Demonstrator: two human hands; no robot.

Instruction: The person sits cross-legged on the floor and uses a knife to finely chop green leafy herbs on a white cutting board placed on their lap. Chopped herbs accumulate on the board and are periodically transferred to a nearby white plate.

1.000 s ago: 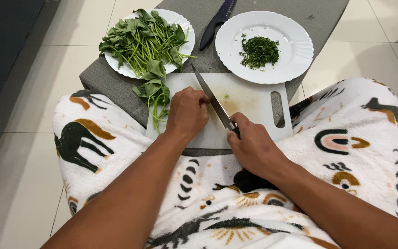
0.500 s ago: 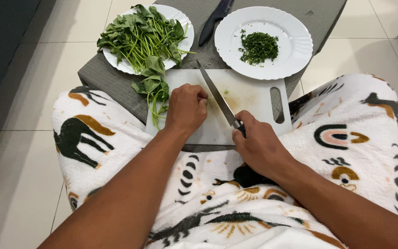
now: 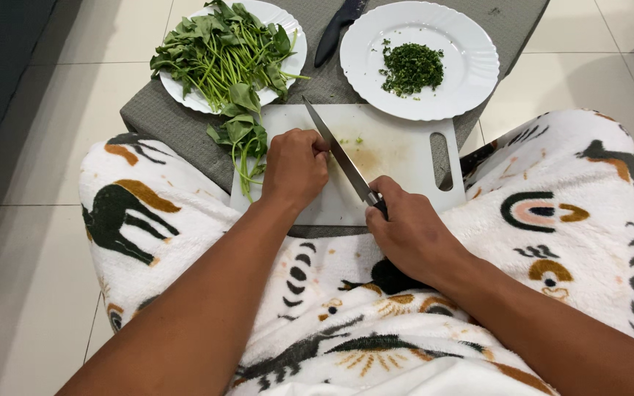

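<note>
My left hand (image 3: 295, 166) is closed over a small bunch of green leaves (image 3: 246, 144) on the white cutting board (image 3: 398, 158), fingers curled down. My right hand (image 3: 409, 232) grips the handle of a steel knife (image 3: 340, 155). The blade runs diagonally up-left across the board and rests right against my left knuckles. A few green bits lie on the board beside the blade.
A white plate heaped with leafy green stems (image 3: 221, 51) stands at the back left. A second white plate (image 3: 464, 66) holds a pile of chopped greens (image 3: 411, 68). A black-handled knife (image 3: 335, 33) lies between them on a grey cloth (image 3: 163, 125). A patterned white blanket (image 3: 552, 220) covers my lap.
The knife blade lifted away to the right, then came back up against my left knuckles. My left hand stayed on the leaves.
</note>
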